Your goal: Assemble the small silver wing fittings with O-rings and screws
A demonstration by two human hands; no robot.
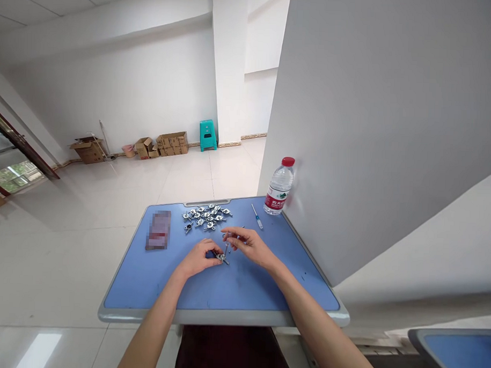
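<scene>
from where i stand, the person's two bare hands meet over the near middle of a blue desk (141, 285) with a pale grey rim. the left hand (199, 258) is grasping a small metal part (222, 258), pinched between thumb and fingers just above or on the desk top; i can't tell which. the right hand (249, 246) has its thumb and fingertips closed around a slim clear tool (226, 249), which points down at the part, its tip at or very near it; the exact contact is too small to make out. beyond the hands, toward the far edge, lies a loose pile (207, 215) of shiny metal parts like the one held, and one with a dark middle (188, 228) sits at the pile's near left. to the left of the pile lies a purplish oblong (159, 230), too blurred to name. to the right, a blue-handled screwdriver (258, 217) lies with its shaft angled away from the person, near a water bottle (279, 189) with a red cap that stands upright at the far right corner, close by the grey wall (376, 129). across the floor, cardboard boxes (172, 144), a pink bin (128, 150) and teal stools (208, 135) line the white wall (152, 79).
</scene>
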